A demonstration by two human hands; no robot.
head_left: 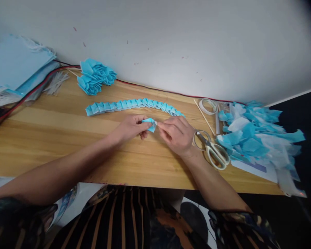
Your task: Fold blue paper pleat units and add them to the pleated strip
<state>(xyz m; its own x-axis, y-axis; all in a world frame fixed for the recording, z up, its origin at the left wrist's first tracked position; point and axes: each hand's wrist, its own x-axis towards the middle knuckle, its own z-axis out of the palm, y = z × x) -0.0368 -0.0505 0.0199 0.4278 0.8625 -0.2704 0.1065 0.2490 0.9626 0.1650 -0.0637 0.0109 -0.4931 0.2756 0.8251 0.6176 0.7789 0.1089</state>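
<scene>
Over the middle of the wooden table, my left hand (134,128) pinches a small folded piece of light-blue fabric (151,123) between thumb and fingers. My right hand (178,133) comes in from the other side, its thumb and fingertips pinched at the pale right tip of the same piece. Just behind both hands lies a curved row of folded light-blue pieces (126,104), overlapping one another; its right end passes behind my right hand. Scissors (215,150) with pale handles rest beside my right wrist.
Blue fabric flowers (94,77) lie at the back left, near white strips (56,83) and stacked blue sheets (20,62). To the right are a tape roll (208,106), a thin wooden stick (204,117) and heaped blue and white scraps (259,135). A red-black cable (155,89) runs along the wall.
</scene>
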